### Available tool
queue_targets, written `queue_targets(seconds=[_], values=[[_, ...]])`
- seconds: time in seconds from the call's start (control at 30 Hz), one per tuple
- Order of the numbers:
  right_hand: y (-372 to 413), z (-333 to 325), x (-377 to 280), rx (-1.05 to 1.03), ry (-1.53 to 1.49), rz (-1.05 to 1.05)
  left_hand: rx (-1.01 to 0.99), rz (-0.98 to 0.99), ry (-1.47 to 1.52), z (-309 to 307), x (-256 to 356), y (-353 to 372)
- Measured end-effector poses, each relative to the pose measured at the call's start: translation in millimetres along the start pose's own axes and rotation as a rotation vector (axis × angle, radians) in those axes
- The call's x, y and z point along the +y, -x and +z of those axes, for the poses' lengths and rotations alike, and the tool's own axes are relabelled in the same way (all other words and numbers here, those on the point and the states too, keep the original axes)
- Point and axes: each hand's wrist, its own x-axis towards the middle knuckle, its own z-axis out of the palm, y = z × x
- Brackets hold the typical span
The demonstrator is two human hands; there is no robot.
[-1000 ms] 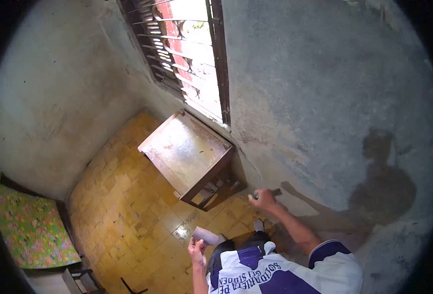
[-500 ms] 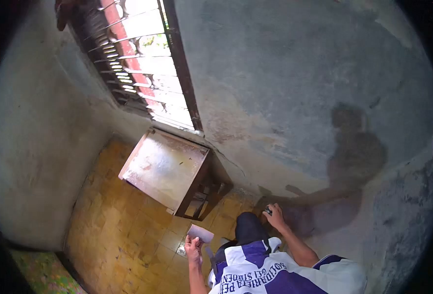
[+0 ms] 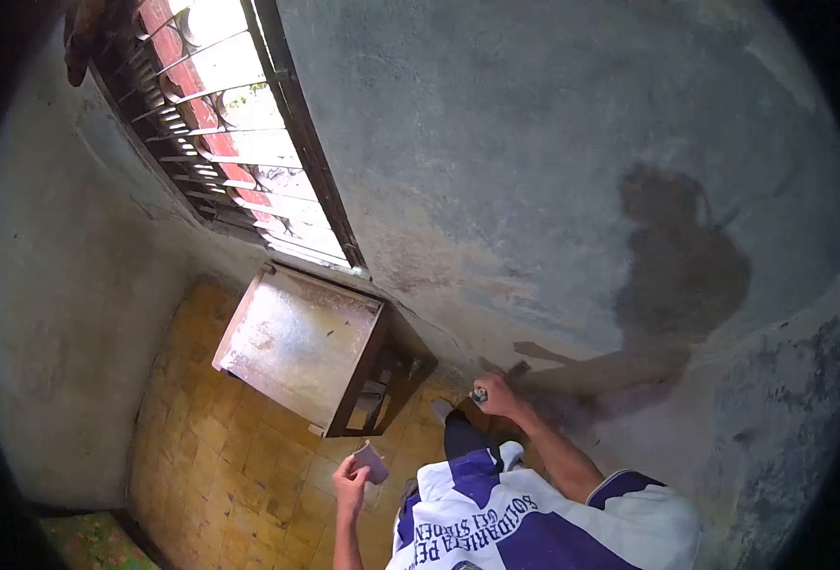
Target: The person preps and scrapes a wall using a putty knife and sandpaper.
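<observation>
My left hand (image 3: 350,483) pinches a small, stiff pinkish-grey sheet, like sandpaper (image 3: 371,463), by its edge, over the tiled floor. To the right, my right hand (image 3: 501,397) is closed around a small dark hand tool (image 3: 480,394) with a pale rounded end; the fingers cover most of it, and I cannot tell its kind. This hand is close to the lower wall, where its shadow falls. Both arms reach forward from a white and purple shirt (image 3: 534,522) with dark lettering.
A worn wooden cabinet (image 3: 301,332) with an open side stands against the wall under a barred window (image 3: 239,142). The plaster wall (image 3: 496,190) is stained and patchy. Yellow tiles cover the floor (image 3: 239,456). A patterned surface (image 3: 97,541) shows at lower left.
My right hand has moved left and slightly up in view, turning so the tool's rounded end shows. My left hand has shifted left and tilted the sheet. The view has swung slightly.
</observation>
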Motion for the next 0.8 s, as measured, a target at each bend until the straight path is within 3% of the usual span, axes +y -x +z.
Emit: queue_targets(seconds=[0.1,0.23,0.37,0.5,0.63,0.77,0.8], values=[[-51,-30,-40,0.072,0.082,-0.22,0.096,0.025,0.06,-9,11,-17],[-98,-27,-39,-0.006,0.066,-0.575,0.213,0.036,0.146,4,31,-30],[-146,-9,6,0.219,0.08,-0.457,0.258,0.035,0.295,23,29,-34],[-150,-13,-34,0.082,-0.031,-0.69,0.348,-0.048,0.325,21,-3,-24],[-155,-32,-6,0.021,-0.026,-0.463,0.416,-0.071,0.389,30,11,-11],[-152,-38,-27,-0.036,0.001,-0.729,0.441,-0.065,0.39,24,-6,-7],[-151,-39,-18,-0.009,-0.049,-0.634,0.443,-0.065,0.39,21,-9,-5]])
